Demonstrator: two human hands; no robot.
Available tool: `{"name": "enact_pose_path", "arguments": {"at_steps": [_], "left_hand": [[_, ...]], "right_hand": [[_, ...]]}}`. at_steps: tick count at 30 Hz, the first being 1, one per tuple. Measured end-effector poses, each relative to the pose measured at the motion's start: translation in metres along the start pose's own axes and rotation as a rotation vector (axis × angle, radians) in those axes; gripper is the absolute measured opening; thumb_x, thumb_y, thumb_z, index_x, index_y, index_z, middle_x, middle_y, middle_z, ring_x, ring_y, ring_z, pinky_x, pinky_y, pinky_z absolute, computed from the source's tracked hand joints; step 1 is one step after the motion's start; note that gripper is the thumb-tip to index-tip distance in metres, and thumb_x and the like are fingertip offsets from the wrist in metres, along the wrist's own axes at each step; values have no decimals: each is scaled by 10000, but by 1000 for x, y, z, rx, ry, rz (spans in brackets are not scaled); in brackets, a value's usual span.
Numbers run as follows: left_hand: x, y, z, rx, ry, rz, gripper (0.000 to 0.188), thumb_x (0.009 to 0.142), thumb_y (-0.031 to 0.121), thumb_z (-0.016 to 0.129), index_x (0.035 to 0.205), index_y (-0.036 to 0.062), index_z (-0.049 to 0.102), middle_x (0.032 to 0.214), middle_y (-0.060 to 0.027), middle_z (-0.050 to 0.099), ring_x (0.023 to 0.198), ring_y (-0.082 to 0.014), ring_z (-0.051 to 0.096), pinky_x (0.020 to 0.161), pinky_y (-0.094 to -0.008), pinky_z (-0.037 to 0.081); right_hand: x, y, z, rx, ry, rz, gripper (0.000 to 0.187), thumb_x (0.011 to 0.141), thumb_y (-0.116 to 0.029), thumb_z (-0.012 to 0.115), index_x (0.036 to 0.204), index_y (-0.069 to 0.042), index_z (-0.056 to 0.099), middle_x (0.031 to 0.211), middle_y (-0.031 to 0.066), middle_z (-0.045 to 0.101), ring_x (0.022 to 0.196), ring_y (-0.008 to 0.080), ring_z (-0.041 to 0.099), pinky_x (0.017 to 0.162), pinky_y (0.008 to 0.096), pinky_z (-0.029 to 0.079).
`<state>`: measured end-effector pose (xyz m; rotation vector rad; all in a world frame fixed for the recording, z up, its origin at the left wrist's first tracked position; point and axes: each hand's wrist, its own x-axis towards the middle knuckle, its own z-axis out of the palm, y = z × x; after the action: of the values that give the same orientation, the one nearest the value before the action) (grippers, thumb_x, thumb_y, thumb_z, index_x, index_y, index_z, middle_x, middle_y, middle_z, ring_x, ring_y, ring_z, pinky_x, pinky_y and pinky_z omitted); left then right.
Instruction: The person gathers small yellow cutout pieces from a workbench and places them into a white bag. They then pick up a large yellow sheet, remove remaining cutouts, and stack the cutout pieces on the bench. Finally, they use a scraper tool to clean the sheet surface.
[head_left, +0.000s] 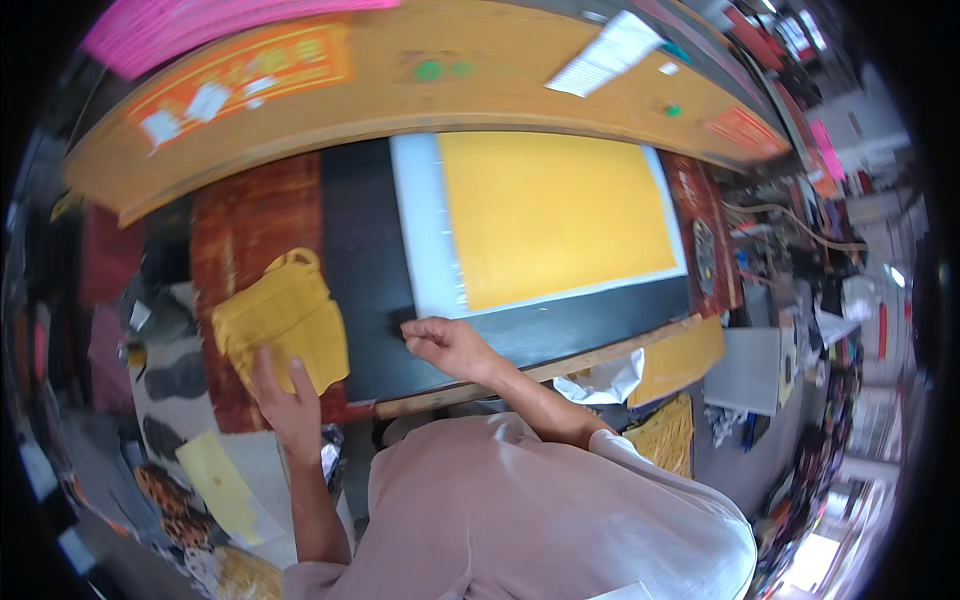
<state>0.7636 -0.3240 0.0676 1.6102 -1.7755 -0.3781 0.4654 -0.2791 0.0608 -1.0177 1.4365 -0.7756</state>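
Observation:
My left hand (pixel 285 395) lies with its fingers spread on the lower part of several yellow pieces of sheet material (pixel 285 315), which look like cut leather or cloth with a loop at the top. They rest on the reddish-brown left part of the worktable (pixel 255 220). My right hand (pixel 447 345) is over the dark work surface (pixel 365 260), its fingers pinched together; whatever they hold, if anything, is too small to make out. Just beyond it lies a large yellow sheet (pixel 560 220) on a white backing (pixel 425 230).
A wooden shelf (pixel 400 95) with stuck-on papers spans the far side. Bright pink sheets (pixel 200 35) sit on its left end. Right of my right forearm are a crumpled white bag (pixel 605 380) and yellow material (pixel 665 435). Scraps (pixel 225 485) lie at lower left.

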Motion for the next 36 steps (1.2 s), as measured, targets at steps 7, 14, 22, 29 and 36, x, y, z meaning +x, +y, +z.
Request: {"name": "enact_pose_path", "arguments": {"at_steps": [7, 14, 22, 29, 36], "left_hand": [[-21, 154, 132, -336, -344, -217, 330, 1031, 156, 710, 1291, -46, 689, 1084, -173, 784, 897, -232, 764, 813, -346, 609], [-30, 206, 203, 199, -450, 351, 457, 954, 180, 757, 1400, 97, 701, 1578, -246, 523, 1457, -457, 476, 1228, -515, 381], [-12, 152, 223, 172, -396, 419, 366, 1026, 107, 646, 1376, 162, 743, 1607, -213, 526, 1502, -417, 472, 1282, -495, 310], [-24, 154, 230, 321, -322, 421, 404, 1028, 75, 633, 1416, 169, 699, 1612, -200, 528, 1519, -408, 459, 1283, -518, 289], [-25, 157, 227, 258, -290, 415, 414, 973, 29, 676, 1356, 176, 733, 1556, -200, 566, 1475, -397, 499, 1235, -516, 346]], "right_hand": [[-120, 71, -230, 58, 586, -16, 242, 1044, -199, 718, 1151, 9, 780, 1028, 30, 756, 987, 117, 672, 932, 306, 548], [-181, 161, -529, -620, 1139, 90, 482, 944, -336, 774, 1313, -28, 736, 1266, 220, 722, 1187, 338, 690, 1043, 409, 534], [-170, 204, -656, -788, 921, 540, 1049, 723, -542, 874, 1645, -248, 470, 1743, 241, 276, 1558, 480, 345, 1252, 532, 377], [-171, 192, -673, -679, 1000, 324, 921, 677, -427, 893, 1520, -153, 643, 1567, 209, 539, 1377, 366, 598, 1151, 424, 489], [-230, 198, -634, 1393, 690, -548, 556, 981, -300, 613, 1421, 38, 578, 1377, 262, 627, 1160, 454, 619, 958, 554, 575]]}}
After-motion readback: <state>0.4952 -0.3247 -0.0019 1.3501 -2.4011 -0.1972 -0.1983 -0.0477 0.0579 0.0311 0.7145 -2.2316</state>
